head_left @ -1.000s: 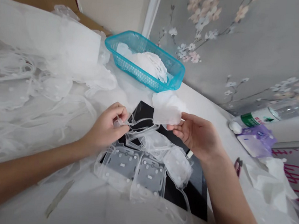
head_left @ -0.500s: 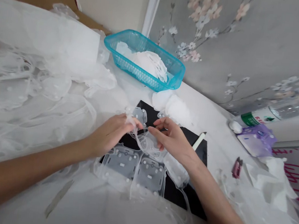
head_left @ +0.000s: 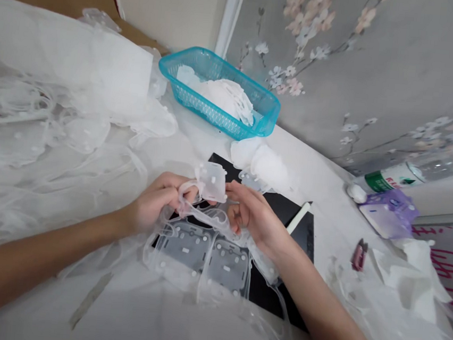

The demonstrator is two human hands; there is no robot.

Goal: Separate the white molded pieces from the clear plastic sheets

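Note:
A small translucent, soft-looking rectangular piece (head_left: 213, 181) with white nubs is raised between my hands. My left hand (head_left: 159, 198) is closed on its left side, and a looped clear strip (head_left: 190, 194) hangs at those fingers. At the piece's right edge are the fingertips of my right hand (head_left: 256, 213), its other fingers curled beside the strip; its exact grip is partly hidden. Below lie two similar joined translucent panels (head_left: 227, 266) on a black board (head_left: 266, 297). Another such panel (head_left: 251, 180) lies at the board's far edge.
A blue basket (head_left: 215, 116) holding white pieces stands behind the board. White round pieces (head_left: 269, 166) lie before it. A pale pen-like tool (head_left: 299, 218) rests on the board. Rightward are pink clippers (head_left: 359, 255), a purple packet (head_left: 391, 210) and a bottle (head_left: 394, 175). Translucent sheets (head_left: 69, 176) are heaped left.
The rectangular piece has come up off the board and now faces me. My left hand has shifted slightly left with it, and my right fingers have moved to its edge.

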